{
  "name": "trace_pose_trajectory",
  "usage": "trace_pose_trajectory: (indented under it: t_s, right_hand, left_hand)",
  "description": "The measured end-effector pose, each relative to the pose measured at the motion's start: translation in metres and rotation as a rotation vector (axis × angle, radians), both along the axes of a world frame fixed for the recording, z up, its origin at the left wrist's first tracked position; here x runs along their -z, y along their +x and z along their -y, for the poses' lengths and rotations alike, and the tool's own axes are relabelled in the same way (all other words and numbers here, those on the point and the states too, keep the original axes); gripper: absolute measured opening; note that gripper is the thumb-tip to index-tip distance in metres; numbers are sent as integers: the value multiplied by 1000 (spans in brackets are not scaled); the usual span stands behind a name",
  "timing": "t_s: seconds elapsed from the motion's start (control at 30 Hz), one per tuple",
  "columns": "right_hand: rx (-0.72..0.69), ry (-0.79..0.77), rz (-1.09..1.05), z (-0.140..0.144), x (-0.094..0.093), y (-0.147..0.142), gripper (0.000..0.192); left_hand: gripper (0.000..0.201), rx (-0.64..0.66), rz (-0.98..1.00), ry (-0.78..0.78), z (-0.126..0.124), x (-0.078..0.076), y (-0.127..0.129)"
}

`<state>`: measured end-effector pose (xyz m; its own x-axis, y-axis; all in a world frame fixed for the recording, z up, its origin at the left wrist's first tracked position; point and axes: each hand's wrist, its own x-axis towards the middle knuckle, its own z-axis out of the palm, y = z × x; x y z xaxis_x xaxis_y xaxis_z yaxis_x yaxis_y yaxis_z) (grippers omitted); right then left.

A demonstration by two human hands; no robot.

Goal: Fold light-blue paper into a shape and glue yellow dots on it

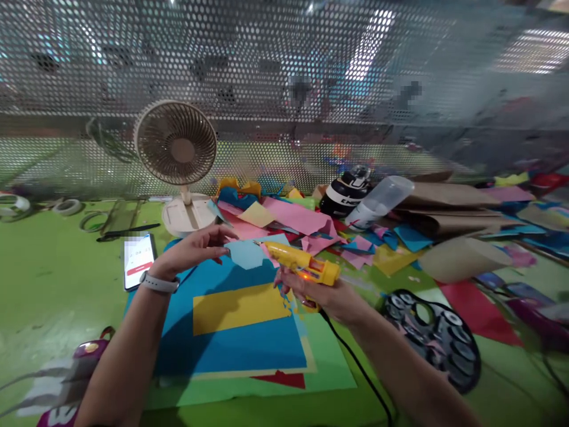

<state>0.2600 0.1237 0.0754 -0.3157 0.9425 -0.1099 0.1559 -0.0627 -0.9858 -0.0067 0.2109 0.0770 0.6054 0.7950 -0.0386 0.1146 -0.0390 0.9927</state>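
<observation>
My right hand (pixel 317 290) is wrapped around a yellow hot glue gun (pixel 291 256), whose small light glows orange. The gun's nozzle points left, over a light blue piece of paper (pixel 247 255). At that paper's left edge is my left hand (pixel 200 246), its thumb and fingers apart; whether the fingertips touch the paper I cannot tell. Beneath both hands lies a blue sheet (pixel 240 353), with a yellow paper strip (pixel 237 308) on it. The strip's right end looks ragged, with small blue bits nearby. A black cord (pixel 355 359) trails down from the gun.
A fan (pixel 182 145) stands at the back left, near a phone (pixel 137 261). Coloured paper scraps (pixel 293 214), a black bottle (pixel 340 198) and a clear bottle (pixel 382 201) crowd the back. At right are a dark paint palette (pixel 457 350) and a paper roll (pixel 462 261).
</observation>
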Motion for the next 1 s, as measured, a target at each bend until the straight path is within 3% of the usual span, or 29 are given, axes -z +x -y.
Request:
trace_pose_trajectory:
  t_s: [0.17, 0.4, 0.53, 1.0]
  right_hand:
    - [-73, 47, 28, -2, -2, 0, 43]
    - [-34, 148, 191, 6, 3, 2, 42]
    - [-34, 253, 332, 8, -3, 0, 36]
    - [-39, 335, 492, 10, -10, -3, 39]
  left_hand:
    - [38, 20, -37, 32, 2, -2, 4]
    - [31, 128, -54, 190, 5, -2, 5]
    - [31, 125, -88, 238, 7, -3, 7]
    - [27, 130, -114, 321, 12, -9, 10]
